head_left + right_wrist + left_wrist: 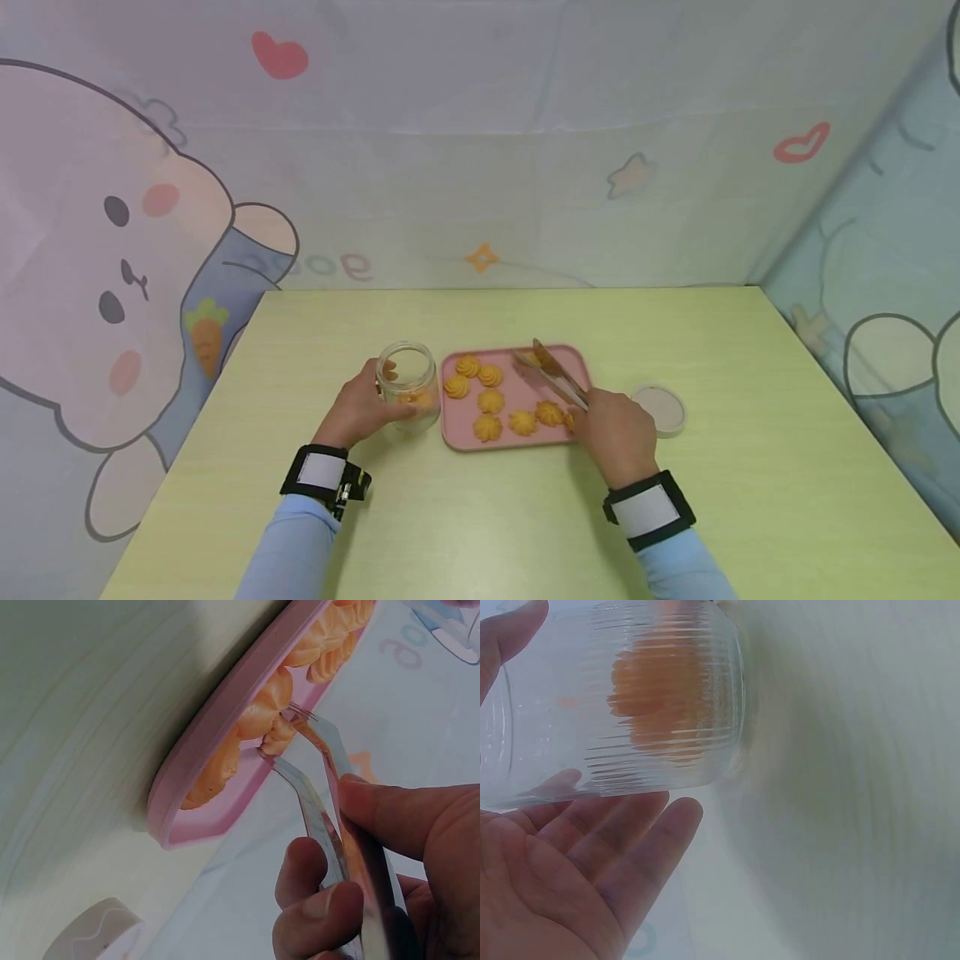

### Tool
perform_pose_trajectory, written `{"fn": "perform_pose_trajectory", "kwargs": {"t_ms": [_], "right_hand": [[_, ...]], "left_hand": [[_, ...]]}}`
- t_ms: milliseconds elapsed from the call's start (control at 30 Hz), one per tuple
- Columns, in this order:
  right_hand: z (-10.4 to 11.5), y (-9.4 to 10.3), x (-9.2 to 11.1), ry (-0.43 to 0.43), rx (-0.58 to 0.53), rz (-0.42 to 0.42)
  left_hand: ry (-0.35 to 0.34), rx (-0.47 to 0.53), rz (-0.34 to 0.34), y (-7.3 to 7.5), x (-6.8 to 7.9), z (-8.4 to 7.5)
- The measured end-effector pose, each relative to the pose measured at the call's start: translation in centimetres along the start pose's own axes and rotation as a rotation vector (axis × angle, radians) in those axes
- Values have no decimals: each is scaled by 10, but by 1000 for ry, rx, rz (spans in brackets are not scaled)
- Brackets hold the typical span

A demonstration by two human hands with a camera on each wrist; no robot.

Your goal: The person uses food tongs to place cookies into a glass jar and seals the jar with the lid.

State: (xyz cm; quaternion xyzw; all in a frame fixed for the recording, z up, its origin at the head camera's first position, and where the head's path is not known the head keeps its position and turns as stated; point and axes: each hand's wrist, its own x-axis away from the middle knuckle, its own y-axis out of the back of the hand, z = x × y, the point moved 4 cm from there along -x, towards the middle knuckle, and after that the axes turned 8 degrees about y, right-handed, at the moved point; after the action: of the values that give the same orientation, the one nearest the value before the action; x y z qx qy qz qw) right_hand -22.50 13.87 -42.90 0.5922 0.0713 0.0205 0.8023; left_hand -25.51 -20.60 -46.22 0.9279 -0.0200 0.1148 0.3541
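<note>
My left hand (358, 410) holds a clear glass jar (422, 410) from its left side, thumb in front and fingers behind. Orange-yellow piped cookies (660, 697) lie in the bottom of the jar, seen through its ribbed wall. A pair of metal tongs (561, 380) is gripped in my right hand (617, 433), between thumb and fingers. The tong tips reach over the pink tray (516, 388), one on each side of a swirled cookie (277, 741) near its back right. Several more cookies (491, 402) sit on the tray.
A round pale lid (663, 411) lies on the light wooden table (465, 525), right of the tray and beside my right hand. The jar stands close against the tray's left edge. A printed cloth (480, 167) hangs behind the table.
</note>
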Motion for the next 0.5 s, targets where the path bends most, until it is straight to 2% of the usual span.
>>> {"fn": "perform_pose_trajectory", "kwargs": {"t_ms": [300, 500], "right_hand": [[6, 14, 9, 37, 55, -13], [7, 17, 12, 33, 63, 18]], "left_hand": [[8, -12, -5, 0, 0, 1], [12, -12, 0, -1, 0, 2]]}}
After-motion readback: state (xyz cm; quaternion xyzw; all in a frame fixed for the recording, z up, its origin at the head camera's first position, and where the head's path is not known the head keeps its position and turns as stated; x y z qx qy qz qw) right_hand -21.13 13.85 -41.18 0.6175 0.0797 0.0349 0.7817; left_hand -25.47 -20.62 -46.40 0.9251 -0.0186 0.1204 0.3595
